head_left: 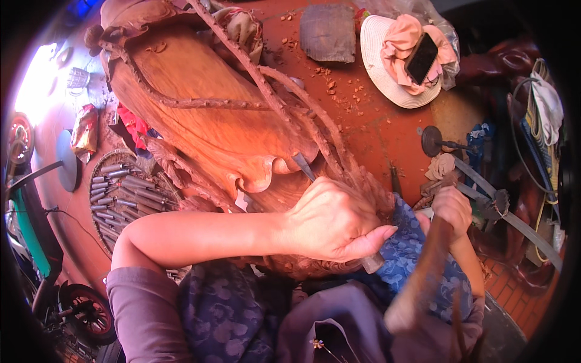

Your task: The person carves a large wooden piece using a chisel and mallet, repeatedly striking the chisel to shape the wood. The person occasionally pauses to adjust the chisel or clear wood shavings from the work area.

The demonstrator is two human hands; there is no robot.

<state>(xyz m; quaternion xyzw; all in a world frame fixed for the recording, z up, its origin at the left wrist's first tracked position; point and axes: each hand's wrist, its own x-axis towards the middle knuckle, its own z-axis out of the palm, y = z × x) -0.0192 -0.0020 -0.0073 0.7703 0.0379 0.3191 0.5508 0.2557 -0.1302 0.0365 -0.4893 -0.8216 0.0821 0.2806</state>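
A large carved wooden sculpture (pixel 212 127), orange-brown with flowing drapery folds and branch-like stems, lies in front of me. My left hand (pixel 333 221) is wrapped around a chisel (pixel 304 166). The blade points away from me at the rippled lower edge of the carving, and the butt end shows below my thumb. Whether the tip touches the wood, I cannot tell. At the right, my right hand (pixel 451 212) grips a wooden mallet (pixel 423 275). Its thick end is blurred by motion and hangs to the lower right of the chisel's butt.
Left of the carving, a round basket (pixel 95 202) holds several chisels. Wood chips lie on the red floor (pixel 387 142). Farther off are a wooden block (pixel 327 33) and a pale hat (pixel 378 66) with a phone (pixel 422 58) on it. A wheel (pixel 86 313) stands lower left.
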